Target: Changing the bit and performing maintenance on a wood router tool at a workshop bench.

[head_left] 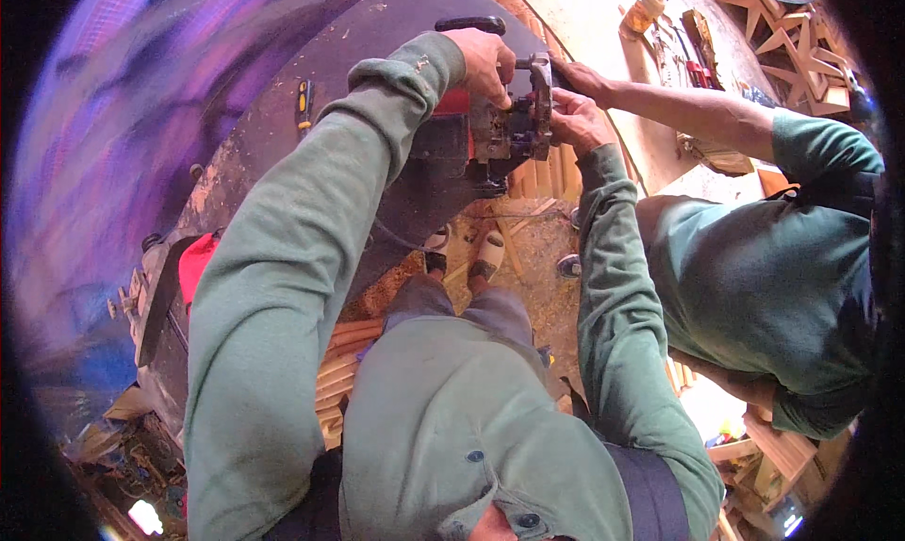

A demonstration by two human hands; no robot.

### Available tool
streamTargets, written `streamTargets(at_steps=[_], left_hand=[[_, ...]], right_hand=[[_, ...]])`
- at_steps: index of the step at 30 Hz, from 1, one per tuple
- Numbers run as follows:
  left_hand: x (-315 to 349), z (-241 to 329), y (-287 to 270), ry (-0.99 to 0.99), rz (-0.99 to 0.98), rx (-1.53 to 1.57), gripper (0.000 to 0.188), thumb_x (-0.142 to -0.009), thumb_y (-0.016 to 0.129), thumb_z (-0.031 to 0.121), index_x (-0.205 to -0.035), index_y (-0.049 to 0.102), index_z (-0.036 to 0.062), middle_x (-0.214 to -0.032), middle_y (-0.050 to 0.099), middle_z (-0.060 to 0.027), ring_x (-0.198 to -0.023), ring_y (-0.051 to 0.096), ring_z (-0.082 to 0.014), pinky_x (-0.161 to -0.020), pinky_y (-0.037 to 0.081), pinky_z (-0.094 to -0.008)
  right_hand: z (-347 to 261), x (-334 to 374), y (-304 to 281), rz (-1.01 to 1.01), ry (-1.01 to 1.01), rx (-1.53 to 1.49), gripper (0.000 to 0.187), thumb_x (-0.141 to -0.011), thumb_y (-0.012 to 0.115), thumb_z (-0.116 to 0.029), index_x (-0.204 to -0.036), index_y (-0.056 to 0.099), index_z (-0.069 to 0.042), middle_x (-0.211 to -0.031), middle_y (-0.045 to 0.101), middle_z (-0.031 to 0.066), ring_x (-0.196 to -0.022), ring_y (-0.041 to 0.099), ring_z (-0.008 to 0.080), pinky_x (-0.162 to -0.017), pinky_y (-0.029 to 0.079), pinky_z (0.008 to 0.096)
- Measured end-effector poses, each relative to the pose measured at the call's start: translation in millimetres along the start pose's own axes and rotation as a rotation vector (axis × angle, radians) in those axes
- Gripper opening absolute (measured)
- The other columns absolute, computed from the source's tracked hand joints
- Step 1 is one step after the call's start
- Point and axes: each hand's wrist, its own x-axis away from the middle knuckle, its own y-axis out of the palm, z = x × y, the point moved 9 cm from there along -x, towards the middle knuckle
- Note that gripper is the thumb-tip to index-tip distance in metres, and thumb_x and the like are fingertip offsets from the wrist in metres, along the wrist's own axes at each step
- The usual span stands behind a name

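Note:
A red and black power tool that looks like a router (492,131) lies on its side at the edge of the dark tabletop, its flat metal base turned to the right. My left hand (483,65) comes over it from above, fingers closed on its metal part near the base. From the right, my right hand (579,122) grips the edge of the base, its fingertips partly hidden behind it. A co-worker's hand (582,79) reaches in just above my right hand and touches the base too. A black handle (469,23) sticks out beyond my left hand.
A yellow and black screwdriver (304,105) lies on the dark tabletop (349,46) to the left. The co-worker (754,277) stands close at my right. Wooden star-shaped pieces (806,56) are piled at the far right. Wood strips and sawdust cover the floor (533,249).

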Motion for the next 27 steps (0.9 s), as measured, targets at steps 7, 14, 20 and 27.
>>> streamTargets(at_steps=[7, 14, 20, 27], left_hand=[[-3.1, -6.7, 2.2, 0.031, -0.002, 0.011, 0.048, -0.076, 0.082, 0.038, -0.116, 0.072, 0.0131, -0.112, 0.072, -0.0152, -0.109, 0.068, -0.033, -0.094, 0.053, -0.0421], [0.3, -0.1, -1.8, 0.003, -0.006, -0.01, 0.048, -0.077, 0.082, 0.039, -0.117, 0.071, 0.0135, -0.112, 0.072, -0.0164, -0.109, 0.067, -0.0335, -0.094, 0.053, -0.0431], [4.6, -4.0, -0.4, -0.026, -0.002, 0.045, 0.049, -0.077, 0.083, 0.039, -0.115, 0.071, 0.0118, -0.112, 0.071, -0.0179, -0.109, 0.067, -0.0351, -0.094, 0.052, -0.0433], [-0.8, -3.5, -0.1, 0.02, -0.001, 0.017, 0.048, -0.077, 0.083, 0.039, -0.115, 0.071, 0.0119, -0.112, 0.071, -0.0175, -0.11, 0.067, -0.0349, -0.094, 0.052, -0.0434]], right_hand=[[3.4, -6.2, 0.0, -0.045, 0.057, 0.017, 0.026, -0.097, 0.07, -0.027, -0.111, 0.073, -0.004, -0.081, 0.068, -0.0041, -0.067, 0.061, 0.0048, -0.055, 0.046, 0.0212], [7.2, -11.2, 1.6, -0.068, 0.034, 0.004, 0.035, -0.095, 0.074, -0.027, -0.12, 0.069, -0.003, -0.083, 0.07, -0.0024, -0.067, 0.062, 0.0057, -0.056, 0.047, 0.021], [-1.8, -1.0, 6.7, -0.052, -0.015, -0.081, 0.032, -0.097, 0.072, -0.025, -0.119, 0.069, -0.002, -0.089, 0.072, 0.0003, -0.071, 0.065, 0.0066, -0.059, 0.051, 0.0218], [7.8, -2.8, 3.3, -0.067, 0.024, -0.005, 0.027, -0.098, 0.07, -0.026, -0.111, 0.072, -0.003, -0.087, 0.072, -0.001, -0.07, 0.064, 0.0068, -0.059, 0.051, 0.021]])
